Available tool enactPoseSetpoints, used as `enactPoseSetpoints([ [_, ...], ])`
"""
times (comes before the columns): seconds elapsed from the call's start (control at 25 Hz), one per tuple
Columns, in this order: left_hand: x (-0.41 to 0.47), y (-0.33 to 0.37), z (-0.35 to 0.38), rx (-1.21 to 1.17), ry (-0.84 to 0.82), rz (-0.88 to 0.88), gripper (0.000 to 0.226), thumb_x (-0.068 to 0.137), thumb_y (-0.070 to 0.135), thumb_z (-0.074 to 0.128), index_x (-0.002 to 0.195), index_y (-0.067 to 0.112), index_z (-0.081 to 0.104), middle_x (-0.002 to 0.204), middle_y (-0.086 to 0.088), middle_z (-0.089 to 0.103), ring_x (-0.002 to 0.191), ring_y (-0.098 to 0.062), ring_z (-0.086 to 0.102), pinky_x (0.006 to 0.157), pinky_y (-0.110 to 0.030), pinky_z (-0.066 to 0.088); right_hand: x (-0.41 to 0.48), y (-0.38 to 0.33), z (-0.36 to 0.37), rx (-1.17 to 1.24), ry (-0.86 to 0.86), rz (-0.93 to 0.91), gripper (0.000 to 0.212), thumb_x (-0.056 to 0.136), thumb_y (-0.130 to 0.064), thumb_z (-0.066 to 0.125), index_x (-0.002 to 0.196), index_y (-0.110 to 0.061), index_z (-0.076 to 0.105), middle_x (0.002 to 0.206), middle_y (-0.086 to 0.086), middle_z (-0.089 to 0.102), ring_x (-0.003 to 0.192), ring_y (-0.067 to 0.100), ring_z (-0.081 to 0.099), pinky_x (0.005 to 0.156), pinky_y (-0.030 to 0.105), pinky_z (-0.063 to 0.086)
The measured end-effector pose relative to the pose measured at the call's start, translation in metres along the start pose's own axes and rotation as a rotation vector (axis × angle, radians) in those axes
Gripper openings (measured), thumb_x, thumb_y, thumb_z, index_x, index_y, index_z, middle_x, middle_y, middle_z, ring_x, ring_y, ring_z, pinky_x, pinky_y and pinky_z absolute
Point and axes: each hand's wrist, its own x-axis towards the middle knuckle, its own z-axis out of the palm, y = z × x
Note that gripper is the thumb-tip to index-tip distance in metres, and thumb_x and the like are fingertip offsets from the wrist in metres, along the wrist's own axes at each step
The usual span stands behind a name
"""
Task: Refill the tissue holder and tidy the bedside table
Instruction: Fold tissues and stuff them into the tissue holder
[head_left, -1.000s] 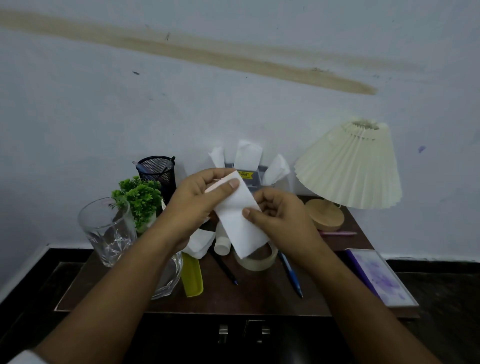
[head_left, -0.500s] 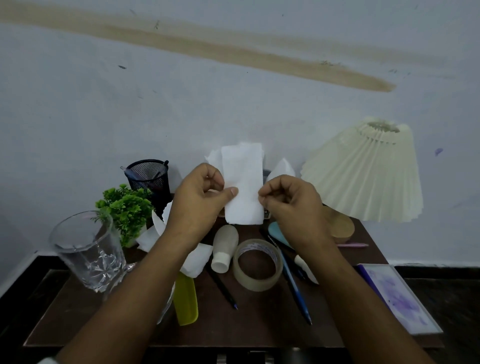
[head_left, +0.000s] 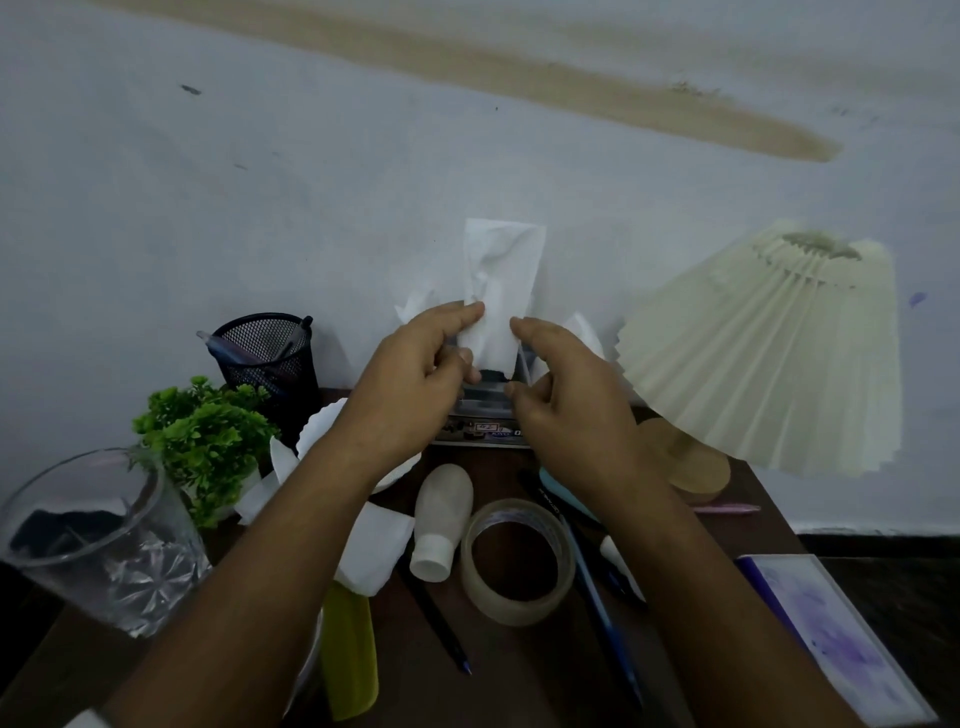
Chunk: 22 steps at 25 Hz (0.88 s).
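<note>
A folded white tissue (head_left: 500, 291) stands upright above the clear tissue holder (head_left: 485, 415) at the back of the brown bedside table (head_left: 550, 670). My left hand (head_left: 415, 384) pinches the tissue's lower left edge between thumb and fingers. My right hand (head_left: 566, 400) touches its lower right edge with the fingertips, fingers curled. The tissue's bottom sits at the holder's top opening. Other white tissues (head_left: 584, 332) stick up from the holder behind my hands. Loose tissues (head_left: 371, 551) lie on the table under my left forearm.
A pleated cream lamp (head_left: 769, 353) stands at right. A black mesh pen cup (head_left: 267, 358), green plant (head_left: 208, 441) and glass (head_left: 98, 540) are at left. A tape roll (head_left: 517, 561), white bottle (head_left: 441, 519), pens (head_left: 602, 618), yellow-green item (head_left: 350, 649) and purple notebook (head_left: 831, 634) lie in front.
Both hands carried the tissue from in front of me up and back to the holder, turning it upright. The view has moved closer to the table.
</note>
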Motion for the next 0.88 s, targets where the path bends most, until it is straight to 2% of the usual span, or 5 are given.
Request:
enactPoseSetpoints([
  [0.2, 0.012, -0.005, -0.002, 0.043, -0.017, -0.034, 0.041, 0.102, 0.000, 0.047, 0.135, 0.019, 0.063, 0.139, -0.007, 0.058, 0.087, -0.007, 0.070, 0.087, -0.030, 0.061, 0.008, 0.009, 0.005, -0.052, -0.013, 0.000, 0.063, 0.094, -0.006, 0.063, 0.152, -0.018, 0.041, 0.156, -0.003, 0.044, 0.122, 0.028, 0.060, 0.106, 0.044, 0.051],
  [0.32, 0.016, -0.008, -0.001, 0.132, 0.000, -0.049, 0.039, 0.102, 0.005, 0.050, 0.138, 0.019, 0.060, 0.121, -0.002, 0.066, 0.083, -0.010, 0.069, 0.086, -0.034, 0.060, 0.010, 0.013, 0.006, -0.086, -0.025, 0.010, 0.063, 0.094, -0.006, 0.062, 0.152, -0.016, 0.041, 0.157, -0.002, 0.043, 0.136, 0.018, 0.050, 0.115, 0.034, 0.041],
  [0.52, 0.018, -0.006, 0.004, 0.199, -0.010, -0.019, 0.041, 0.103, 0.011, 0.052, 0.142, 0.020, 0.056, 0.144, 0.005, 0.053, 0.081, -0.009, 0.070, 0.089, -0.032, 0.059, 0.011, 0.011, 0.007, -0.080, -0.045, 0.020, 0.064, 0.095, -0.010, 0.064, 0.153, -0.016, 0.039, 0.158, -0.002, 0.041, 0.134, 0.019, 0.051, 0.114, 0.036, 0.043],
  [0.64, 0.019, -0.006, 0.004, 0.255, -0.050, -0.057, 0.042, 0.103, 0.015, 0.053, 0.144, 0.021, 0.053, 0.133, 0.000, 0.061, 0.078, -0.008, 0.069, 0.085, -0.026, 0.056, 0.009, 0.010, 0.005, -0.142, -0.095, 0.020, 0.060, 0.096, -0.012, 0.064, 0.152, -0.016, 0.041, 0.155, -0.002, 0.044, 0.138, 0.014, 0.045, 0.111, 0.024, 0.039],
  [0.88, 0.021, -0.003, 0.002, 0.470, -0.123, -0.100, 0.045, 0.102, 0.022, 0.055, 0.147, 0.019, 0.051, 0.147, -0.002, 0.055, 0.123, -0.022, 0.059, 0.110, -0.035, 0.043, 0.006, 0.013, 0.008, -0.235, -0.191, 0.009, 0.043, 0.093, -0.014, 0.065, 0.135, -0.018, 0.058, 0.136, -0.003, 0.057, 0.117, 0.015, 0.057, 0.087, 0.017, 0.039],
])
